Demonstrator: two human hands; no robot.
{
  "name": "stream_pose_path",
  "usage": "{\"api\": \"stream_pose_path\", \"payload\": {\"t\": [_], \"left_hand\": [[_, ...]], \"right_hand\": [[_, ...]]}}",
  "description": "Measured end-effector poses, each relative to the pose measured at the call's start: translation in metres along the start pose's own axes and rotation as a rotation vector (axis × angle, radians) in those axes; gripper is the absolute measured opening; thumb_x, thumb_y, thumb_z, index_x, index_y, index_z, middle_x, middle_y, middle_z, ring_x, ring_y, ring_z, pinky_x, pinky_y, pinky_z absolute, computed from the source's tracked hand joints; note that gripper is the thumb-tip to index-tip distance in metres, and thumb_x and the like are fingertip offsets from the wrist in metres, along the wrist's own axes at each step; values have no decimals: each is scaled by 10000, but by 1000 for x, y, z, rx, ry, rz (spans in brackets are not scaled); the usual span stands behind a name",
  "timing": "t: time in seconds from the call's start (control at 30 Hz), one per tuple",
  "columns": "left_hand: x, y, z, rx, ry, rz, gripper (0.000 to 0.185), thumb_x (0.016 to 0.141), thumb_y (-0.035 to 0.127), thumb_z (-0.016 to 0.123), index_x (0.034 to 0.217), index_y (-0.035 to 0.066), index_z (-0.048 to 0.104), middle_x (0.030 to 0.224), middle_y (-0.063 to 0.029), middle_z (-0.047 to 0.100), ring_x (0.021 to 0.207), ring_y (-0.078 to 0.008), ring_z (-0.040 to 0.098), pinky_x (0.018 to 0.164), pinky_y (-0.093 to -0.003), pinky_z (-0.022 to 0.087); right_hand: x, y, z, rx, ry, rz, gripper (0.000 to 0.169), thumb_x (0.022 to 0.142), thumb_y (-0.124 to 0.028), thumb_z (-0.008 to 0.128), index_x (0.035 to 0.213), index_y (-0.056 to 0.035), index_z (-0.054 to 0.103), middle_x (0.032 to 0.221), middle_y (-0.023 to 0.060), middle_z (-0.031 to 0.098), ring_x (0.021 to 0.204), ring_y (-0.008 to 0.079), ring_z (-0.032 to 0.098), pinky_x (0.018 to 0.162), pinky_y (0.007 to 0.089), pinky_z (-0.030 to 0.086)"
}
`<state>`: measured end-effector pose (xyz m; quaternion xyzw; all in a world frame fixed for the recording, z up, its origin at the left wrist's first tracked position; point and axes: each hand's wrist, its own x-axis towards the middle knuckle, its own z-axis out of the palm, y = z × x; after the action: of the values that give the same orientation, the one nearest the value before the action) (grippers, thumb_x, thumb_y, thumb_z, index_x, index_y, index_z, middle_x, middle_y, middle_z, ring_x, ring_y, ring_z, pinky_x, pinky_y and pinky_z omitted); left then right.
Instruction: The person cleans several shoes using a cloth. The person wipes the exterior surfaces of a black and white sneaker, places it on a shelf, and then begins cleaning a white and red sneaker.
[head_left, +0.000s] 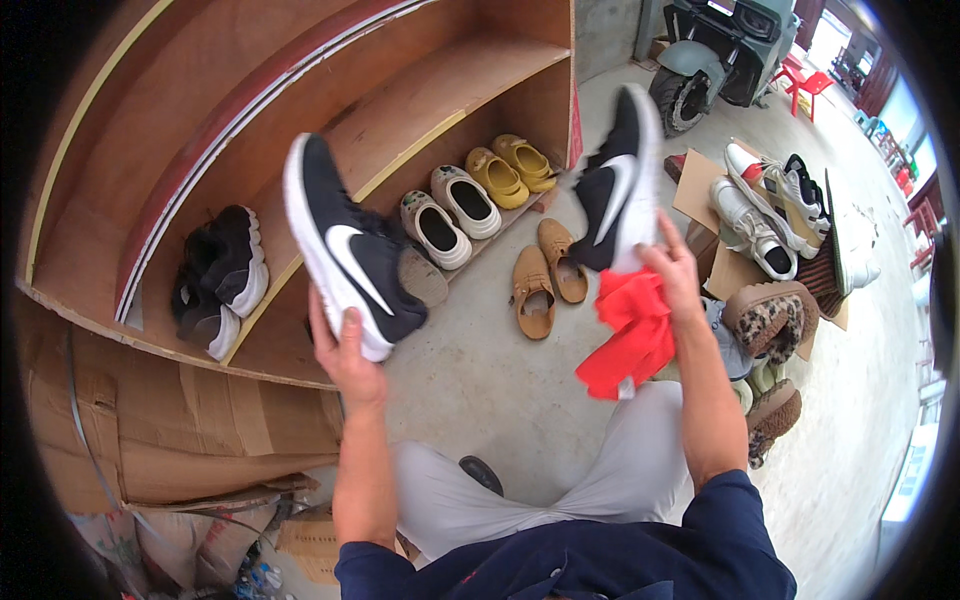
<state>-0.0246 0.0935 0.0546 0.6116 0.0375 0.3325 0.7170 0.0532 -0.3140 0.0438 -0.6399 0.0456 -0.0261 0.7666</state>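
My left hand (349, 352) grips a black Nike sneaker (352, 247) by its white sole near the heel, toe pointing up, in front of the wooden shoe rack (450, 112). The matching black sneaker (619, 180) is in my right hand (671, 274), held by the sole and slightly blurred. A red cloth (634, 330) hangs from that same hand, below the shoe. On the floor between my hands sit two tan lace-up shoes (534, 292). White clogs (450, 217) and yellow clogs (511, 172) line the rack's bottom level.
Dark sneakers with white soles (225, 277) rest on the rack's left part. To my right, several shoes (772, 210) are piled on cardboard, with leopard-print slippers (772, 319) nearer. A scooter (720, 60) stands behind. Flattened cardboard (187, 420) and sacks (180, 540) lie at my left.
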Motion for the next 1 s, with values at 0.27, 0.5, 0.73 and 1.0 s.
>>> {"api": "stream_pose_path", "payload": {"t": [0.27, 0.5, 0.73, 1.0], "left_hand": [[-46, -26, 59, 549, -135, 122, 720, 890, 207, 777, 1499, -53, 495, 1443, -216, 553, 1326, -308, 538, 1131, -405, 405], [-61, -69, 42, 370, -240, -235, 713, 880, 256, 806, 1492, 7, 537, 1394, -225, 561, 1281, -319, 566, 1121, -416, 421], [-34, -62, 37, 369, -164, -373, 730, 898, 236, 805, 1506, -30, 501, 1404, -212, 589, 1251, -271, 593, 1087, -379, 455], [-49, -18, 80, -308, -160, -585, 650, 968, 134, 704, 1536, -33, 436, 1454, -152, 568, 1299, -229, 572, 1107, -365, 452]], "right_hand": [[-32, 64, 71, -251, -51, -157, 798, 827, -137, 784, 1561, -66, 479, 1024, 127, 725, 896, 140, 694, 805, 279, 559], [-35, 28, 73, -155, -232, 156, 836, 821, -146, 792, 1568, -7, 444, 984, 87, 702, 847, 120, 650, 781, 267, 526], [-25, -36, 24, 400, -233, 17, 791, 872, -287, 663, 1570, -20, 403, 1313, 116, 589, 1136, 243, 585, 1021, 366, 464], [-41, 37, 58, 466, -75, 705, 653, 909, -335, 704, 1436, 3, 518, 1154, 161, 695, 957, 241, 703, 848, 379, 576]]}}
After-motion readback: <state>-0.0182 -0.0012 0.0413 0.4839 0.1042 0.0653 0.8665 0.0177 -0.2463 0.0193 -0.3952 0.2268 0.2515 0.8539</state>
